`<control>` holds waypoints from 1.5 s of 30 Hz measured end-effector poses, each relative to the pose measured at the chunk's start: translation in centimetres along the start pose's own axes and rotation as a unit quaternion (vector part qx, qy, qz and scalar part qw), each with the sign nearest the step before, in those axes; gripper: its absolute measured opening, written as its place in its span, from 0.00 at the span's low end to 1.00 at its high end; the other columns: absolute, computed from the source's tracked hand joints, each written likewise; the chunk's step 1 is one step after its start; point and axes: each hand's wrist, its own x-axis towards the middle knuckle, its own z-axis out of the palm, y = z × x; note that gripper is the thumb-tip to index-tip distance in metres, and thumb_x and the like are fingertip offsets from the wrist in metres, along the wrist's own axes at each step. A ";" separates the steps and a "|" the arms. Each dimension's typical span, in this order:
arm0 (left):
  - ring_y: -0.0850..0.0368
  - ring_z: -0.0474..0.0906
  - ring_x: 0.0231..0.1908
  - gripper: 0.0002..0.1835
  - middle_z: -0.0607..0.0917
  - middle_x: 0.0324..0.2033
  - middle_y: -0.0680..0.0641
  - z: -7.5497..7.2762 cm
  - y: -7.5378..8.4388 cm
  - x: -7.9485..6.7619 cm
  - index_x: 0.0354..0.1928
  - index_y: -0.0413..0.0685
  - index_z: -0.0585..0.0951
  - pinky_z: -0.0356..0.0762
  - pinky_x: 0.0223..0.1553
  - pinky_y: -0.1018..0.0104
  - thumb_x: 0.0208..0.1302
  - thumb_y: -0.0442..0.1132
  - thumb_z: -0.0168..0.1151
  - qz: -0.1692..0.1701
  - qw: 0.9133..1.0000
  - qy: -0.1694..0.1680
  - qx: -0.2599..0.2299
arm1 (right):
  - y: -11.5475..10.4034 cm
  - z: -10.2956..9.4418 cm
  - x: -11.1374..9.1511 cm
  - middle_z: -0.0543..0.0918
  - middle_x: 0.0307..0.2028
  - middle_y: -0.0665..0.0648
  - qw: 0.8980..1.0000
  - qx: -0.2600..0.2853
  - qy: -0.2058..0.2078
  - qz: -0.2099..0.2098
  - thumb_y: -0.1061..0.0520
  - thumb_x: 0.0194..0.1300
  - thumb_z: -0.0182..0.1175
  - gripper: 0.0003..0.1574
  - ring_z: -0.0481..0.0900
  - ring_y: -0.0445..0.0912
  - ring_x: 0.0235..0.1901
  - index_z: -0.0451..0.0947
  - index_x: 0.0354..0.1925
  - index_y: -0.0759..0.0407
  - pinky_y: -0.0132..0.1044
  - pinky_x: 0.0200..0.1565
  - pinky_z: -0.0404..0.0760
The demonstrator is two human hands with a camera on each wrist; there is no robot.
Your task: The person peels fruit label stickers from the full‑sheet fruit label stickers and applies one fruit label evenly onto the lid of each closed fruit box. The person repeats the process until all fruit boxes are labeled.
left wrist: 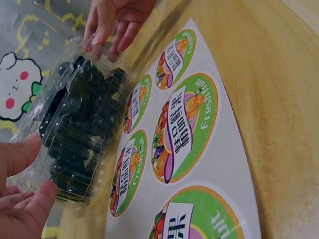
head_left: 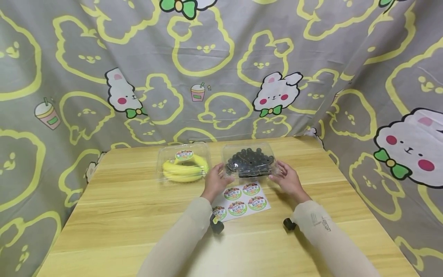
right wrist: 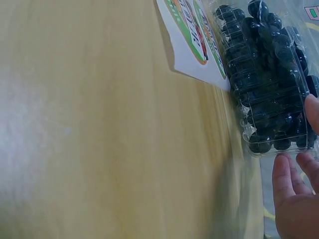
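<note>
Gleaming through a clear plastic box [head_left: 231, 150], dark round grapes [head_left: 250, 161] lie heaped.

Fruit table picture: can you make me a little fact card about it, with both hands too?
Left hand: holds one end of a clear box
Right hand: holds the box's other end
Inside: dark round fruit
Sticker on that box: none seen
Left of it: another clear box with bananas, round sticker on top
Near the person: white sheet, five fruit stickers showing
</note>
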 end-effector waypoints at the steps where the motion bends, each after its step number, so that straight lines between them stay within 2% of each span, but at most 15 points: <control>1: 0.42 0.69 0.63 0.41 0.67 0.68 0.40 0.0 0.0 0.0 0.70 0.41 0.64 0.71 0.59 0.55 0.54 0.35 0.72 -0.001 1.000 0.000 0.000 | 0.0 0.0 -0.1 0.57 0.71 0.66 1.000 0.000 0.000 -0.001 0.62 0.63 0.65 0.50 0.61 0.62 0.67 0.49 0.74 0.64 0.47 0.65 0.64; 9: 0.41 0.69 0.62 0.40 0.68 0.67 0.39 -0.3 0.0 -0.6 0.69 0.40 0.65 0.72 0.58 0.55 0.55 0.35 0.71 0.009 1.000 -0.001 0.003 | -0.6 0.1 -0.9 0.57 0.71 0.67 1.000 -0.003 -0.008 -0.007 0.62 0.64 0.64 0.49 0.61 0.63 0.66 0.48 0.74 0.65 0.48 0.64 0.65; 10: 0.41 0.70 0.62 0.39 0.68 0.67 0.39 -0.3 0.0 -0.7 0.69 0.39 0.65 0.72 0.58 0.55 0.55 0.34 0.71 0.010 1.000 0.000 0.004 | -0.1 0.0 -0.7 0.57 0.71 0.66 1.000 -0.003 -0.006 -0.009 0.61 0.64 0.65 0.50 0.62 0.62 0.66 0.48 0.74 0.64 0.47 0.63 0.66; 22: 0.40 0.71 0.61 0.39 0.69 0.66 0.38 -0.5 -0.1 -1.2 0.68 0.38 0.66 0.73 0.57 0.55 0.54 0.34 0.73 0.015 1.000 0.004 0.006 | 0.4 0.2 -1.2 0.59 0.71 0.65 1.000 0.006 -0.003 0.002 0.60 0.63 0.66 0.50 0.63 0.62 0.66 0.49 0.74 0.63 0.46 0.63 0.67; 30: 0.41 0.71 0.61 0.44 0.67 0.67 0.39 -0.9 -0.4 -1.4 0.70 0.40 0.62 0.73 0.57 0.54 0.54 0.36 0.73 0.007 1.000 -0.013 0.011 | 0.4 0.1 -1.4 0.57 0.71 0.66 1.000 0.013 -0.013 0.005 0.60 0.64 0.65 0.50 0.62 0.62 0.66 0.47 0.74 0.63 0.49 0.63 0.66; 34: 0.41 0.73 0.58 0.43 0.70 0.65 0.37 -1.4 -0.6 -1.6 0.70 0.40 0.62 0.74 0.55 0.52 0.54 0.37 0.73 0.012 0.998 -0.015 0.055 | 0.4 -0.1 -1.4 0.56 0.71 0.70 1.000 0.015 -0.015 0.012 0.60 0.64 0.64 0.51 0.62 0.63 0.66 0.45 0.74 0.64 0.48 0.61 0.69; 38: 0.41 0.77 0.53 0.38 0.75 0.60 0.37 -2.3 -0.8 -2.0 0.66 0.39 0.68 0.77 0.51 0.51 0.54 0.39 0.73 0.020 0.992 -0.016 0.124 | 0.7 -0.1 -1.5 0.59 0.68 0.72 1.000 0.010 -0.008 0.024 0.60 0.64 0.64 0.51 0.66 0.63 0.63 0.46 0.74 0.65 0.46 0.59 0.72; 40: 0.42 0.78 0.51 0.35 0.77 0.57 0.36 -2.8 -1.0 -2.2 0.62 0.37 0.71 0.78 0.50 0.51 0.54 0.40 0.74 0.028 0.986 -0.017 0.163 | 0.9 0.0 -1.6 0.61 0.68 0.72 1.000 0.004 -0.006 0.029 0.61 0.65 0.64 0.50 0.68 0.62 0.62 0.46 0.74 0.65 0.45 0.58 0.73; 43: 0.41 0.79 0.47 0.32 0.80 0.50 0.35 -3.4 -1.3 -2.6 0.56 0.33 0.75 0.77 0.49 0.50 0.51 0.40 0.75 0.042 0.973 -0.021 0.227 | 1.0 0.1 -1.6 0.64 0.65 0.72 0.999 -0.004 -0.004 0.034 0.61 0.64 0.64 0.49 0.71 0.62 0.59 0.48 0.73 0.66 0.44 0.56 0.75; 45: 0.42 0.79 0.46 0.31 0.82 0.47 0.36 -3.7 -1.5 -2.7 0.53 0.32 0.76 0.77 0.49 0.51 0.49 0.41 0.77 0.038 0.963 -0.025 0.265 | 1.1 0.3 -1.5 0.67 0.63 0.73 0.999 -0.015 -0.003 0.033 0.61 0.64 0.64 0.49 0.73 0.62 0.58 0.48 0.73 0.68 0.43 0.55 0.76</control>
